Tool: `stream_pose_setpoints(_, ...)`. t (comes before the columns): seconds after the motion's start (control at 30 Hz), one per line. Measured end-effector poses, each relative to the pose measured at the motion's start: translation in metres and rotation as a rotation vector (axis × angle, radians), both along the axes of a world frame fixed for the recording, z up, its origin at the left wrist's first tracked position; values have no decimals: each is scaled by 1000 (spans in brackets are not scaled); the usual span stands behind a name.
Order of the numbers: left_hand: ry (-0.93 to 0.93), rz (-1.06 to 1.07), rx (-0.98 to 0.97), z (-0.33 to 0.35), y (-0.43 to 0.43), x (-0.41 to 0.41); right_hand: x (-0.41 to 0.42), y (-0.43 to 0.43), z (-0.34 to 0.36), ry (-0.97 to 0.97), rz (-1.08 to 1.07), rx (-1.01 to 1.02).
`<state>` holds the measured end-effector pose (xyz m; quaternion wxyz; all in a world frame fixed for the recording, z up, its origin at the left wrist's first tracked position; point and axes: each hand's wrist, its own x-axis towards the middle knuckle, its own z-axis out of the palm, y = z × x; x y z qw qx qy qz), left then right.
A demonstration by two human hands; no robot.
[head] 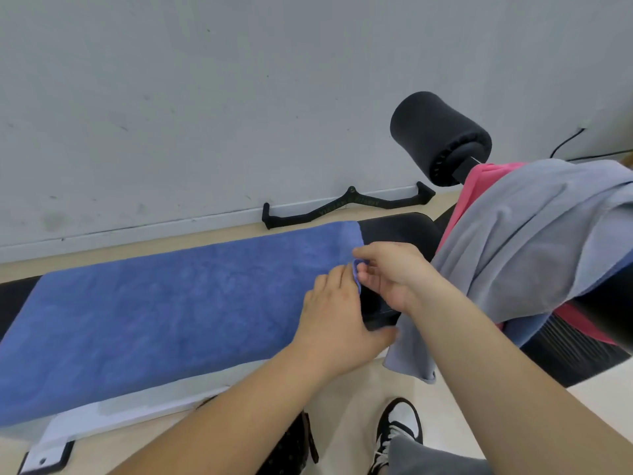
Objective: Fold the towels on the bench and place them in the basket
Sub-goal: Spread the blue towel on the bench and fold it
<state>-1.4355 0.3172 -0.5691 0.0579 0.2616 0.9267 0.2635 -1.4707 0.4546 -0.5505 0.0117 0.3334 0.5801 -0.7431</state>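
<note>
Head view: the right hand pinches the right short edge of the blue towel, and the left hand rests flat on the cloth just beside this pinch. From the grip the towel lies long to the left along the bench, so the fold, I judge, must carry this edge leftward. Grey towel and pink towel hang close at the right, above a pale floor.

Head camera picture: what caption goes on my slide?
Right hand pinches the edge of a blue towel spread on the bench; left hand rests on it.
</note>
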Motion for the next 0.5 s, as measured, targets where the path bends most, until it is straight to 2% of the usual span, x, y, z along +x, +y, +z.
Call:
stream_pose_setpoints(0.07, -27, 106, 153, 0, 5, -5, -1, 2, 0, -4, 8, 43)
stream_pose_setpoints(0.2, -360, 236, 449, 6, -10, -14, -4, 5, 0, -63, 88, 163)
stream_pose_setpoints(0.3, -478, 244, 482, 9, -21, -9, -14, 6, -3, -101, 119, 129)
stream_pose_setpoints(0.5, -531, 221, 564, 1, -37, -12, -48, -3, -4, -105, 70, -53)
